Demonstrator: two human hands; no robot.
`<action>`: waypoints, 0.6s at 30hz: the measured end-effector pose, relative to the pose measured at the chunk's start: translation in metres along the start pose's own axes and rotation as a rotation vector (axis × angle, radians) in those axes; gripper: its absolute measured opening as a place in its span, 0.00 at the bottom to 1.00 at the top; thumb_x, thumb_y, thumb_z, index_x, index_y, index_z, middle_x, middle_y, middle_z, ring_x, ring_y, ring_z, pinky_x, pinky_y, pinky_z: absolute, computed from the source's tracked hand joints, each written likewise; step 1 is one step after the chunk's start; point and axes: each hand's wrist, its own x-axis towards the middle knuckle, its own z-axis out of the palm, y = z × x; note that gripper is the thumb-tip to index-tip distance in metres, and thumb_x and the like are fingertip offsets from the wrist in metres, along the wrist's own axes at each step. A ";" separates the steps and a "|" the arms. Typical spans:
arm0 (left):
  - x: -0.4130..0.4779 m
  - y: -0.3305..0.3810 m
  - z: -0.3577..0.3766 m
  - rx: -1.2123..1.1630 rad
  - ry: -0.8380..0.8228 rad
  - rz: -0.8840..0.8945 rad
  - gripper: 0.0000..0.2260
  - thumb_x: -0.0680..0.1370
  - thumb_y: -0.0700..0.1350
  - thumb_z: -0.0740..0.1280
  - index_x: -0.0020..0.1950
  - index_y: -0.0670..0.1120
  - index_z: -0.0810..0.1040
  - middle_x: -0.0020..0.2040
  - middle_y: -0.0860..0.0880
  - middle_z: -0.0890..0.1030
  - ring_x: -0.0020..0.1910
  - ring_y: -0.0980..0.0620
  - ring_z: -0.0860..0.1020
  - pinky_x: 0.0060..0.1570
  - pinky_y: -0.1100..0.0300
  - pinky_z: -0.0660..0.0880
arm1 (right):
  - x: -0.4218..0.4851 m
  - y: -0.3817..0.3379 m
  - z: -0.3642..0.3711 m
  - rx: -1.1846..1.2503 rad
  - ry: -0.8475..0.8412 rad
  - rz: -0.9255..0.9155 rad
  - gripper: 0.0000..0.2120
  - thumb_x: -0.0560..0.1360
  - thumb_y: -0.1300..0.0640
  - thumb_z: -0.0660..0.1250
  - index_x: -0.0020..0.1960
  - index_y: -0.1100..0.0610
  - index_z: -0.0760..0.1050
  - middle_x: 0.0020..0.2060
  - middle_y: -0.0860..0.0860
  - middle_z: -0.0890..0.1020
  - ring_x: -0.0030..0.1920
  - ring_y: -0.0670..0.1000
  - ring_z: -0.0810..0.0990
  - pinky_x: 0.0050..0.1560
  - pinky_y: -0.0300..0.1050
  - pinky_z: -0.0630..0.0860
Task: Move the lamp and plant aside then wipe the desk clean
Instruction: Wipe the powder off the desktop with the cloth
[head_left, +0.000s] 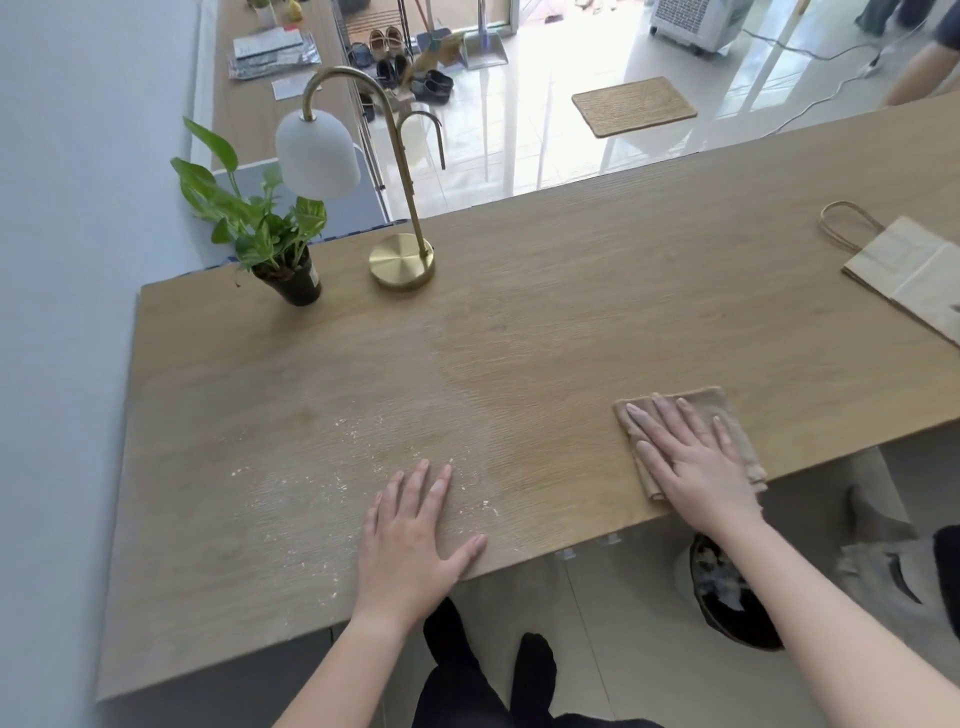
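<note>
A brass lamp (401, 260) with a white shade stands at the far left of the wooden desk (571, 291). Just left of it sits a green plant (270, 234) in a black pot. My right hand (691, 457) lies flat, fingers straight, pressing a folded beige cloth (727, 410) onto the desk near its front edge on the right. My left hand (415, 535) rests flat on the desk at the front centre, fingers spread. White crumbs (291, 499) are scattered over the front-left desk surface.
A brown paper bag (914, 270) with a handle lies at the desk's right end. A wall borders the left. Under the front edge are my legs and a dark bin (727, 592). Beyond the far edge is tiled floor with a mat and shoes.
</note>
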 end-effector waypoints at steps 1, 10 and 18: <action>0.001 0.000 0.000 0.003 -0.001 0.002 0.43 0.76 0.80 0.51 0.86 0.65 0.43 0.87 0.59 0.47 0.87 0.52 0.45 0.84 0.47 0.47 | 0.006 0.011 -0.006 0.006 0.012 0.061 0.24 0.86 0.32 0.40 0.81 0.25 0.40 0.83 0.34 0.39 0.84 0.42 0.36 0.83 0.53 0.35; 0.003 0.000 -0.001 0.010 -0.011 -0.012 0.43 0.76 0.80 0.50 0.86 0.65 0.42 0.87 0.60 0.45 0.86 0.53 0.43 0.84 0.48 0.46 | 0.134 -0.069 -0.017 0.083 0.052 0.198 0.27 0.86 0.36 0.44 0.84 0.33 0.47 0.86 0.44 0.45 0.86 0.52 0.41 0.83 0.61 0.36; 0.002 0.001 -0.005 -0.008 -0.042 -0.036 0.43 0.76 0.79 0.51 0.86 0.65 0.42 0.88 0.58 0.45 0.87 0.51 0.42 0.84 0.48 0.43 | 0.040 -0.066 0.009 0.011 -0.014 -0.100 0.24 0.86 0.34 0.44 0.82 0.26 0.45 0.84 0.34 0.44 0.84 0.43 0.39 0.83 0.54 0.36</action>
